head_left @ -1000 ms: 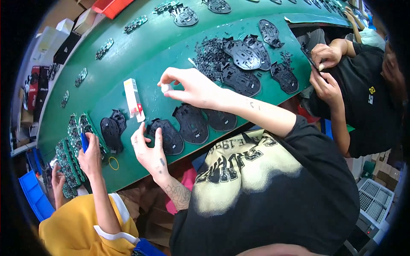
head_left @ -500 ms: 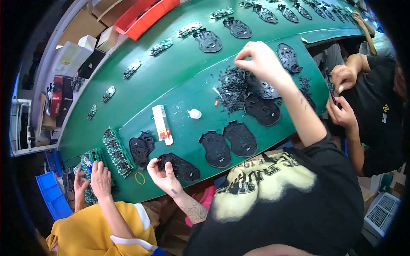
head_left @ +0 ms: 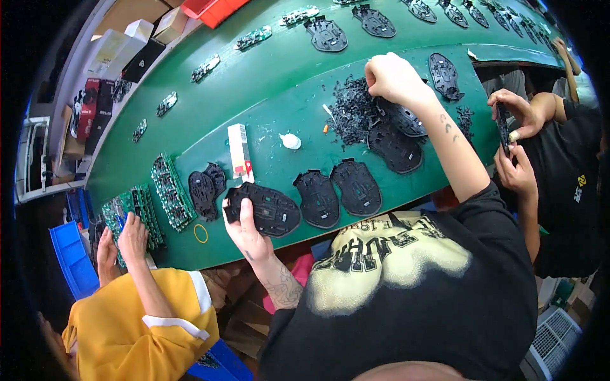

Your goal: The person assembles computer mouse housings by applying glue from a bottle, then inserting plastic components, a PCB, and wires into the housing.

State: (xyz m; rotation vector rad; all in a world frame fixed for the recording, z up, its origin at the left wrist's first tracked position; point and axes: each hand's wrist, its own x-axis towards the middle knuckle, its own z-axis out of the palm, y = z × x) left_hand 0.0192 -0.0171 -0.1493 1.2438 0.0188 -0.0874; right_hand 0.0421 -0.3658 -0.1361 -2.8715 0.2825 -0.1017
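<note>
My left hand (head_left: 246, 230) grips a black mouse bottom shell (head_left: 272, 211) by its left end, thumb on top, its hollow inside facing up. Over the right edge of a heap of small black plastic parts (head_left: 352, 111) is my right hand (head_left: 395, 77), its fingers closed together. Whatever lies between those fingertips is hidden. Below that hand, more mouse shells (head_left: 397, 150) lie beside the heap. Two further black shells, one (head_left: 319, 199) and another (head_left: 357, 188), rest side by side right of my left hand.
A white bottle (head_left: 290, 141), a narrow white box (head_left: 239, 152) and a yellow rubber band (head_left: 201, 233) lie on the green table. At left a person in yellow handles green circuit boards (head_left: 136, 213); at right another person holds a black part (head_left: 503, 124). Boards and shells line the far strip.
My left hand has lifted the shell and tilted it toward me, with a fuller grip. My right hand has moved slightly right, its fingers now turned down at the heap.
</note>
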